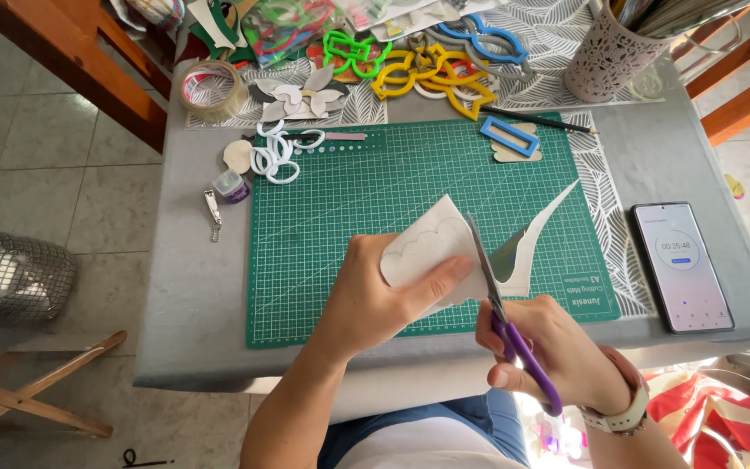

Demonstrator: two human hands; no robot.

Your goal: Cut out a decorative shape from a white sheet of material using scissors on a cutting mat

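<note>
Sitting at a grey table (193, 287) with a green cutting mat (340, 226) spread across the middle. Holding a white foam sheet (423, 252) over the mat's near edge, left hand (375, 300) gripping it from the left, thumb pressing on top beside a pencilled scalloped outline. Closing the right hand (549, 352) around purple-handled scissors (501, 304), blades pointing away and biting into the sheet's right side. Curling off to the right of the blades, a long pointed offcut (540, 230), lying against the mat. Resting at the table's right edge, a phone (681, 265) with its screen lit. Standing at the far right, a pink perforated pot (609, 56) stuffed with papers. Piling up along the far edge, coloured foam shapes (431, 69) in yellow, green and blue. Lying far left, a tape roll (212, 89). Sitting on the mat's far corner, a blue frame (509, 136); just behind it, a pencil (536, 120). Lying left of the mat, white rings (275, 156), a small purple pot (232, 186) and nail clippers (212, 213).
</note>
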